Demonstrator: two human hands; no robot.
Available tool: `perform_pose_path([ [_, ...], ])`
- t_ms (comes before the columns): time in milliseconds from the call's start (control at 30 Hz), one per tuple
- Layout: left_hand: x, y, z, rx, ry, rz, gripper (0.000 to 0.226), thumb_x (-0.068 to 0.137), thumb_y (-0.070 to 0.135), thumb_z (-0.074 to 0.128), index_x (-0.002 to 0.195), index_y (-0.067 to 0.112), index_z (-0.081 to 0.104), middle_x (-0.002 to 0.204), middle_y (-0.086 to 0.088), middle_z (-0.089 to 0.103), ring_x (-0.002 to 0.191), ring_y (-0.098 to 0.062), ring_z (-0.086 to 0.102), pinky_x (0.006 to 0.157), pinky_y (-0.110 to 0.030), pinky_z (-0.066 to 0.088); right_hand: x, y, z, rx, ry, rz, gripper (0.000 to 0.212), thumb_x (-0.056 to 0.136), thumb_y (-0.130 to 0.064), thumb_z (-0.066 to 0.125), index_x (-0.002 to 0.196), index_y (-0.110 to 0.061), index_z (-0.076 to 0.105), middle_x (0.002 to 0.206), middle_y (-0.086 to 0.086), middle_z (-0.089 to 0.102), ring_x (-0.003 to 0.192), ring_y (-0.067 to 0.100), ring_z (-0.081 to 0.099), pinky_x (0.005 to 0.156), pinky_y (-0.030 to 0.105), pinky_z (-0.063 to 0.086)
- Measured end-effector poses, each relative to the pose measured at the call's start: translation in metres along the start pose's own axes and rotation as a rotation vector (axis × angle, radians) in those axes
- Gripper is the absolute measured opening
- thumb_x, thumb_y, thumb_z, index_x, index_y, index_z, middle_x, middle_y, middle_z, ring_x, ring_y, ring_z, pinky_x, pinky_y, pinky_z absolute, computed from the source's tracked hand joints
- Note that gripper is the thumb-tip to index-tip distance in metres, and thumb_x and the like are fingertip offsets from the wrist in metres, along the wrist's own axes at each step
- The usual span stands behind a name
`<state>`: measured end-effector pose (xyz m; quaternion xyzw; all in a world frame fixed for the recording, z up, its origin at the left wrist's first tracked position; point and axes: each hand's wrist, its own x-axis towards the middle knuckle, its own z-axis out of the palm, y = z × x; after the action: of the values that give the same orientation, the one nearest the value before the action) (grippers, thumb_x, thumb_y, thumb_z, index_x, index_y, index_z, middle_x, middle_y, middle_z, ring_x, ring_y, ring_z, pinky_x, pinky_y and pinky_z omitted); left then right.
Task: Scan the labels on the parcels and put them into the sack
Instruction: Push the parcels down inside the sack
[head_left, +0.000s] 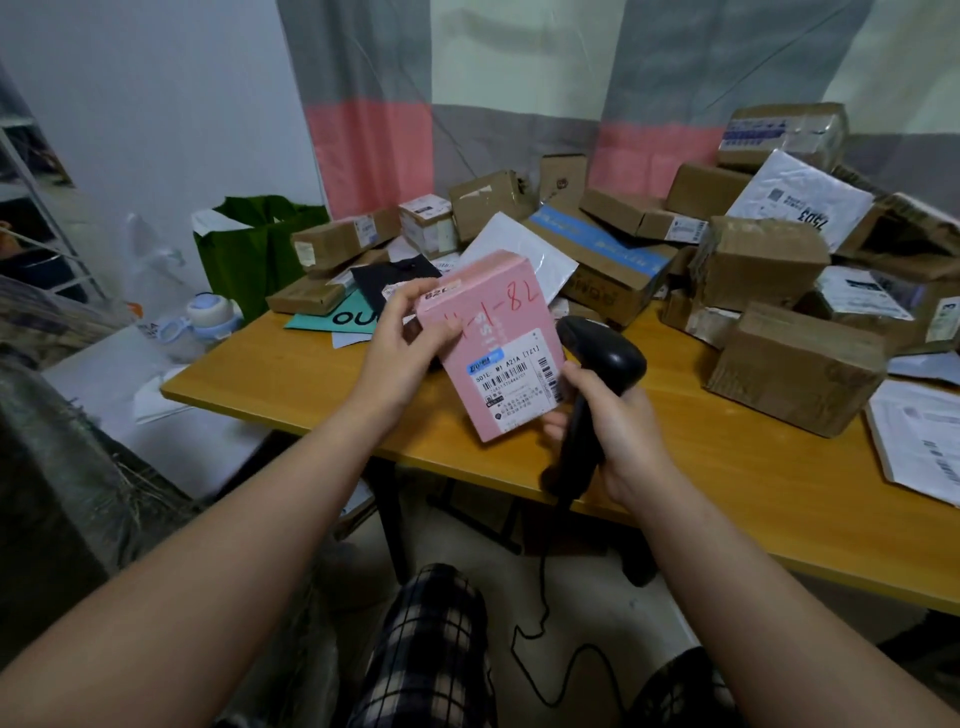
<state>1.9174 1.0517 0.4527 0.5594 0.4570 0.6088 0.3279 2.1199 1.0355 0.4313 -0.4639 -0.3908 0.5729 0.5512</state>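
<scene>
Reaching forward from the lower left of the head view, the left forearm ends in the left hand (410, 332), raised above the near edge of the orange-yellow wooden bench (727, 467). Its fingers (415, 292) curl over the upper left corner of a pink rectangular cardboard parcel (488, 312), and the thumb presses on the top face beside red handwritten figures. The parcel is held tilted, off the bench, with its white printed barcode label (519, 384) facing up at the lower end. The right forearm comes in from the lower right. The right hand (618, 421) is clenched around the handle of a black handheld barcode scanner (605, 358), whose head sits just beside the parcel's right edge, near the label. A black cable (540, 613) hangs from the handle. Brown cardboard boxes (763, 260) and white plastic mailers (800, 197) lie heaped on the bench behind.
</scene>
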Motion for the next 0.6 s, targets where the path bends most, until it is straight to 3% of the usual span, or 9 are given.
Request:
perform_pose_path([
  [133, -0.008, -0.014, -0.002, -0.071, -0.026, -0.024, 0.063, 0.086, 0.002, 0.065, 0.130, 0.033, 0.035, 0.123, 0.002, 0.056, 0.111, -0.009, 0.061, 0.083, -0.021, 0.053, 0.001, 0.004, -0.004, 0.041, 0.006, 0.075, 0.017, 0.086, -0.035, 0.071, 0.096, -0.026, 0.059, 0.086, 0.003, 0.077, 0.079, 0.025, 0.074, 0.067, 0.036, 0.062],
  [267, -0.004, -0.019, -0.001, -0.022, -0.002, -0.068, 0.066, 0.081, 0.012, 0.074, 0.133, 0.032, 0.039, 0.117, 0.009, 0.058, 0.105, -0.005, 0.064, 0.079, -0.021, 0.055, 0.000, 0.000, -0.006, -0.090, 0.053, -0.005, 0.023, 0.086, -0.039, 0.070, 0.099, -0.021, 0.062, 0.083, 0.004, 0.074, 0.068, 0.021, 0.073, 0.063, 0.034, 0.061],
  [400, 0.013, -0.016, -0.001, 0.083, 0.009, -0.078, 0.077, 0.078, 0.027, 0.077, 0.143, 0.032, 0.036, 0.122, 0.011, 0.053, 0.100, 0.003, 0.062, 0.070, -0.016, 0.054, -0.009, -0.002, -0.017, -0.438, 0.004, -0.292, 0.019, 0.084, -0.034, 0.071, 0.082, -0.016, 0.064, 0.051, 0.001, 0.060, 0.044, 0.020, 0.061, 0.043, 0.028, 0.049],
  [500, 0.022, -0.017, -0.003, 0.125, -0.018, -0.093, 0.077, 0.077, 0.033, 0.077, 0.142, 0.036, 0.036, 0.130, 0.005, 0.051, 0.103, -0.002, 0.060, 0.067, -0.014, 0.054, -0.019, 0.003, -0.020, -0.600, -0.070, -0.302, 0.023, 0.082, -0.033, 0.072, 0.077, -0.012, 0.064, 0.046, 0.004, 0.058, 0.041, 0.021, 0.059, 0.042, 0.032, 0.050],
  [600, 0.026, -0.019, -0.003, 0.126, -0.005, -0.100, 0.075, 0.078, 0.034, 0.077, 0.141, 0.038, 0.036, 0.133, 0.004, 0.050, 0.099, 0.000, 0.058, 0.061, -0.010, 0.051, -0.024, 0.007, -0.022, -0.590, -0.069, -0.284, 0.021, 0.084, -0.031, 0.070, 0.084, -0.011, 0.063, 0.051, 0.005, 0.058, 0.040, 0.021, 0.060, 0.042, 0.034, 0.051],
])
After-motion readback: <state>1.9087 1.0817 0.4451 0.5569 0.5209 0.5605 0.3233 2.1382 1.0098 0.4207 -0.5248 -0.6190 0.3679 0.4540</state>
